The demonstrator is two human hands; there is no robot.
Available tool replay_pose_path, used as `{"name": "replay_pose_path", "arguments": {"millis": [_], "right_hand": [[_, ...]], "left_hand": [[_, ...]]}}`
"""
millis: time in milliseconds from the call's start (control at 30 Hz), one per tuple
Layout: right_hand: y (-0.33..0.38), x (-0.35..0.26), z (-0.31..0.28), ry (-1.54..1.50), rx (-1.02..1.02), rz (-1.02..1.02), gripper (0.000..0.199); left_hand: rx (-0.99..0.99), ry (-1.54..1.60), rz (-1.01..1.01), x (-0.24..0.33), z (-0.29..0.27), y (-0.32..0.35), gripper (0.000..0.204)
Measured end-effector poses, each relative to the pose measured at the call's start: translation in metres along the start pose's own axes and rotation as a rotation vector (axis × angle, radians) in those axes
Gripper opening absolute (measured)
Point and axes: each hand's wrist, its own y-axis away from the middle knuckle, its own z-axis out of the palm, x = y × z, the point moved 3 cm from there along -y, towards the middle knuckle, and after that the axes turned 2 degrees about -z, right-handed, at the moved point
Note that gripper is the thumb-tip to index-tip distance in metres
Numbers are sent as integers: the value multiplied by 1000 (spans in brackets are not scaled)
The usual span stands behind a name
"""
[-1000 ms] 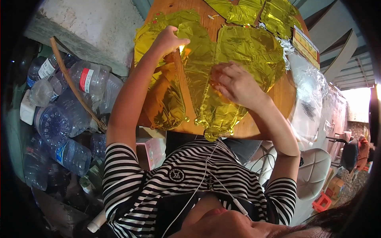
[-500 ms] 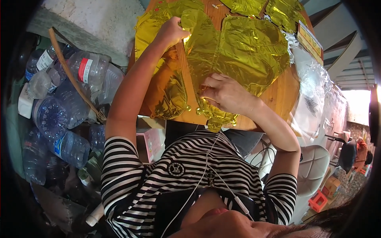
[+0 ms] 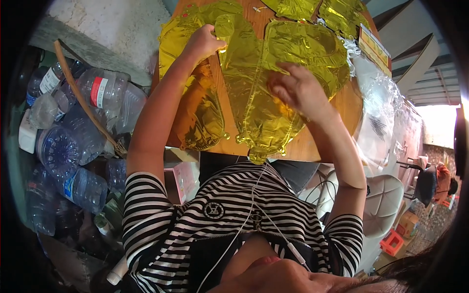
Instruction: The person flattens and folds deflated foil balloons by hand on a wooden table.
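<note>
A flat gold foil balloon (image 3: 244,73) lies wrinkled on the wooden table (image 3: 337,132), its lower tip with small tabs reaching over the near edge. At its far left part my left hand (image 3: 202,44) is closed, thumb and fingers pinching the foil. My right hand (image 3: 305,95) hovers over the right part of the foil, its fingers apart, slightly curled and a little blurred. A rounded foil lobe (image 3: 202,119) hangs down beside my left forearm, with bare wood showing between it and the middle section.
More gold foil pieces (image 3: 344,17) lie at the table's far right, near a printed card (image 3: 374,49) and clear plastic wrapping (image 3: 386,102). Many empty plastic bottles (image 3: 100,90) are heaped on the left, with a curved stick (image 3: 78,88) across them. A white padded chair (image 3: 383,200) stands right.
My right hand has lifted off the foil near the lower tip and moved up and to the right. The left hand keeps its pinch. The whole view has shifted slightly.
</note>
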Motion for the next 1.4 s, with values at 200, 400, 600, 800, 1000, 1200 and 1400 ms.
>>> {"name": "replay_pose_path", "arguments": {"millis": [200,400,600,800,1000,1200,1400], "right_hand": [[-7,96,-12,207,-43,347,28],[10,105,-16,173,-51,384,30],[11,60,-13,85,-35,183,27],[-20,127,-29,163,54,211,28],[-58,182,-15,276,-18,365,37],[-92,184,5,255,-57,369,38],[-106,181,14,205,-163,406,37]], "left_hand": [[-138,8,-106,3,-3,-2,88],[-108,80,-169,13,-2,4,83],[-181,67,-114,9,-8,2,85],[-113,-26,-121,28,-4,13,61],[-76,11,-159,16,-2,9,44],[-51,6,-144,11,-1,4,51],[-45,-29,-100,8,-1,0,50]]}}
